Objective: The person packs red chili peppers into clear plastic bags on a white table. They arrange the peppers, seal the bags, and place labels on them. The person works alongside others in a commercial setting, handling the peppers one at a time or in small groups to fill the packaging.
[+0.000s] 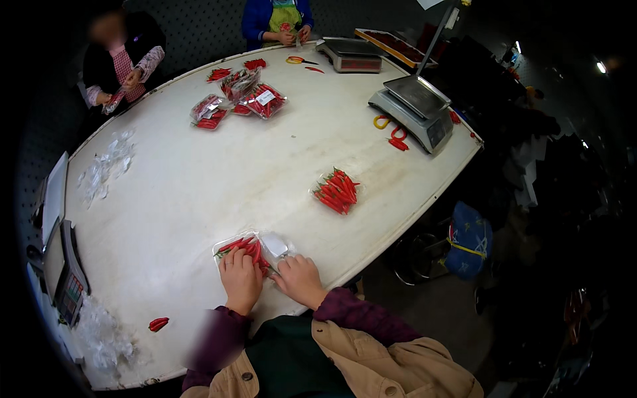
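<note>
The left hand [241, 277] lies fingers-down over the clear bag of red chilies [249, 245]; the right hand [298, 277] touches its near-right side. I cannot tell whether either closes on it. Ahead-right of both sits another chili pile [337, 192].

Tabletop [199, 172] well lit, bkgd mostly dk, fisheye bend nr edges.

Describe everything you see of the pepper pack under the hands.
The pepper pack looks like clear, shiny plastic around red, some green-stemmed peppers. It lies on the pale table near the person's edge, a white patch showing at its right. The left hand and right hand touch its near side. Whether it is sealed is unclear.
</note>
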`<state>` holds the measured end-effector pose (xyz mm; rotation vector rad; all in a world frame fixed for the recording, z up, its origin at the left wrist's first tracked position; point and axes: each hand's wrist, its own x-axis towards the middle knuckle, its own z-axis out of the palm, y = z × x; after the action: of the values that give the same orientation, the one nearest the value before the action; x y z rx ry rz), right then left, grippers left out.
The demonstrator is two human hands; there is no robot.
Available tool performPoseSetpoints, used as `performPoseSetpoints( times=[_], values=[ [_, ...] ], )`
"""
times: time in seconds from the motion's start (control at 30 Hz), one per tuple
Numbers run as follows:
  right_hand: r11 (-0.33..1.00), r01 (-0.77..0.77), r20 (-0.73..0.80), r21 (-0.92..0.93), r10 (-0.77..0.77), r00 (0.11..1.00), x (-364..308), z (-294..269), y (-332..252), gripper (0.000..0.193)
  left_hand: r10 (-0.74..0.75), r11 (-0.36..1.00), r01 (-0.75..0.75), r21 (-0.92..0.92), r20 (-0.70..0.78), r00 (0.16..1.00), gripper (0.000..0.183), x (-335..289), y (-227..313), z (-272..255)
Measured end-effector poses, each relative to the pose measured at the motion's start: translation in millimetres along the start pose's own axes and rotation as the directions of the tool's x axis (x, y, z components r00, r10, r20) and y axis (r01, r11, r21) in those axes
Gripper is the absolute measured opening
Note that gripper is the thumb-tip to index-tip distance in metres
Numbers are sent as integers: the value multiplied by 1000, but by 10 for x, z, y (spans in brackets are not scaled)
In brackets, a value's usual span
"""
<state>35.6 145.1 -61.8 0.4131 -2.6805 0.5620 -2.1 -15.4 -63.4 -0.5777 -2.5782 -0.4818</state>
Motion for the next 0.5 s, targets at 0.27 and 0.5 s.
performPoseSetpoints(
  times=[0.27, 0.5],
  values=[
    [997, 36, -111, 66, -29, 993, 169, -129, -47, 18, -98, 992, 98, 76, -3, 995, 11, 71, -258, -255],
    [951, 255, -185, 176, -222, 957, 682, -111, -344, 12, -123, 992, 123, -32, 0, 992, 11, -39, -398, -223]
  ],
)
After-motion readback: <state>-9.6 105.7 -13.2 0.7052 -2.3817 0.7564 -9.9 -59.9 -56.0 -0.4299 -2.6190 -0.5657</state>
